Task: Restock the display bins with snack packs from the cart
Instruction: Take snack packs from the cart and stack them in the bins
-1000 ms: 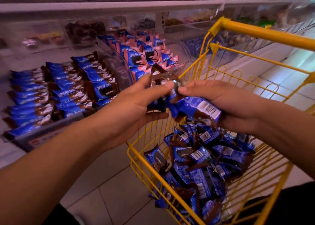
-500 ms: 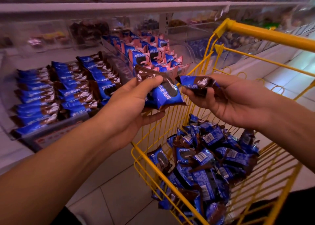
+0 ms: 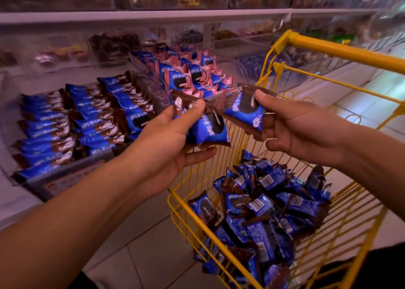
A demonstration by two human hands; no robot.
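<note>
Half a second before, the right hand had held its snack pack edge-on, only the dark seam and a sliver of blue showing; now that blue pack had been turned face-up, logo readable, and lifted slightly toward centre frame. A second before, both hands had been pressed together over the cart, sorting a cluster of wrappers; they had since drawn apart, each keeping its own share. My reading was that the packs were being faced and squared before going into the bin, so the picking step was done and placement was next.

The left hand was partly closed, thumb clamped over the top of a small stack of packs with the fingers curled underneath; at least two wrappers showed, the exact count unclear. The right hand pinched its single pack between thumb on top and fingers below, the remaining fingers loosely curled.

The stack sat just above and left of the yellow cart rim, close to the right-hand pack but apparently not touching it. The display bin of matching blue-and-brown packs lay at left of frame, near the left hand and slightly beyond it, its rows neat with a little room seemingly left at the near right corner. A second bin holding pink-and-blue packs stood behind the hands at centre top. Many loose packs remained heaped in the cart at lower right, so the restocking looked far from finished.
</note>
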